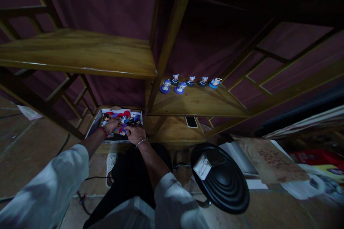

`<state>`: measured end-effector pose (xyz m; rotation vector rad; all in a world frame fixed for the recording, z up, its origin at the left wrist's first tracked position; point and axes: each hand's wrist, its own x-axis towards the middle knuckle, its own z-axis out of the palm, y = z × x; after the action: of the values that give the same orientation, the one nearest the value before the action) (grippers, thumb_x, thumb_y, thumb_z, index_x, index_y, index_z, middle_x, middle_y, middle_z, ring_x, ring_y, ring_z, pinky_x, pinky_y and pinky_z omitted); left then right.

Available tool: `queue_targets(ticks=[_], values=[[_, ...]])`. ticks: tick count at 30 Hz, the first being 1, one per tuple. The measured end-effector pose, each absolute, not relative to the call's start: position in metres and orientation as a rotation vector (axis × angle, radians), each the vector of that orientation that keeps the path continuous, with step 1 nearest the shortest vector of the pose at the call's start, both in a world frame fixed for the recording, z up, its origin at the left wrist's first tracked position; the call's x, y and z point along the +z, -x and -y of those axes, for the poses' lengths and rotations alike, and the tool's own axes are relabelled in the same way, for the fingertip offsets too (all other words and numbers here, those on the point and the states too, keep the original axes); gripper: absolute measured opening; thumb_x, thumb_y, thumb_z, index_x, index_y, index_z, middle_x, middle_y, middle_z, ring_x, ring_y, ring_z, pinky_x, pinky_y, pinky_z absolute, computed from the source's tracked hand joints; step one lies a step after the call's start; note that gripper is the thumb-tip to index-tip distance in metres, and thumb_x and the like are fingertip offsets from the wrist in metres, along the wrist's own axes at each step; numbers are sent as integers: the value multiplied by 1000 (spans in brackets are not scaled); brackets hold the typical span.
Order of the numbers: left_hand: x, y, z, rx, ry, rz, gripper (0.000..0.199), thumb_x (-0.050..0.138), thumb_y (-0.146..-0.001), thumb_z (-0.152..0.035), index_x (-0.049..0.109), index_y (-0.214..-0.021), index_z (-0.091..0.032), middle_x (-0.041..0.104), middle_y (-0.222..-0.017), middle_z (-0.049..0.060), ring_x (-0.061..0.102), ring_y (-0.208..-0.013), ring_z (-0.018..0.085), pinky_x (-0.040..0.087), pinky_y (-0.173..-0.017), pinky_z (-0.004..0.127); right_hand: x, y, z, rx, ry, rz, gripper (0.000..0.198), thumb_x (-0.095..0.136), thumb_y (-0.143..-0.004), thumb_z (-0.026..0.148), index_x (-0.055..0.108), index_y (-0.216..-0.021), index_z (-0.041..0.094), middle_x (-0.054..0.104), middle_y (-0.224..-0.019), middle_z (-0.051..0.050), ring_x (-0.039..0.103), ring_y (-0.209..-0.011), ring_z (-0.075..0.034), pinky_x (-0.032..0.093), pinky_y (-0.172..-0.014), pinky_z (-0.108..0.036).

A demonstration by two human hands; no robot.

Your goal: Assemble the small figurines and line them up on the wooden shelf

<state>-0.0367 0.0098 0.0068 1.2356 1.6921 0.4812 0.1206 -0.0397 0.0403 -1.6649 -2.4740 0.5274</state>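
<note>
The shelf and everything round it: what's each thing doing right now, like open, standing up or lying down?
Box: open
Box toys: jumbled together
Left hand: in the box, grip unclear
Right hand: at the box, grip unclear
Shelf toys: six, on their bases
Phone: lying flat, face dark
Small box: resting on the black stool

Sm. box (202,167) on blk stool (231,188), cords (81,199) on flr (23,146), phone (191,122)

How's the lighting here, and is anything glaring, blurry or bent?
All head view: dim, darkest at upper right; glare lines the front edge of the upper-left yellow-brown wooden shelf; small colourful figures in the white-rimmed box look soft; shapes stretch toward the borders.
</note>
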Motion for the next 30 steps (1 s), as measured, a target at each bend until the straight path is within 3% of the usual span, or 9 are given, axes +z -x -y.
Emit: queue_targets(ticks=[7, 21, 25, 30], values=[[14, 34, -6, 763, -759, -1573, 17, 43, -83, -26, 50, -75, -13, 64, -71, 7, 53, -47, 7, 45, -50, 18, 44, -121, 38, 554, 1595, 2631, 35, 37, -84, 30, 51, -115, 39, 62, -104, 4, 52, -101, -14, 41, -81, -26], [17, 36, -8, 745, -690, -1570, 24, 46, -81, -34, 54, -85, -12, 66, -79, 9, 61, -66, 14, 49, -58, 25, 45, -122, 36, 546, 1432, 2744, 48, 42, -81, 22, 40, -124, 44, 61, -107, 5, 55, -99, -15, 42, -80, -25], [12, 41, -10, 722, -775, -1570, 24, 48, -79, -32, 55, -86, -11, 66, -83, 10, 62, -73, 14, 49, -66, 24, 44, -123, 37, 558, 1426, 2683, 42, 43, -80, 20, 51, -116, 39, 63, -104, 4, 57, -96, -15, 43, -78, -25], [6, 46, -10, 606, -1085, -1542, 30, 57, -68, -33, 60, -89, -13, 66, -89, 9, 61, -82, 18, 48, -72, 27, 33, -123, 33, 555, 1482, 2452, 31, 46, -74, 11, 62, -98, 21, 64, -101, -2, 56, -97, -14, 41, -85, -23]])
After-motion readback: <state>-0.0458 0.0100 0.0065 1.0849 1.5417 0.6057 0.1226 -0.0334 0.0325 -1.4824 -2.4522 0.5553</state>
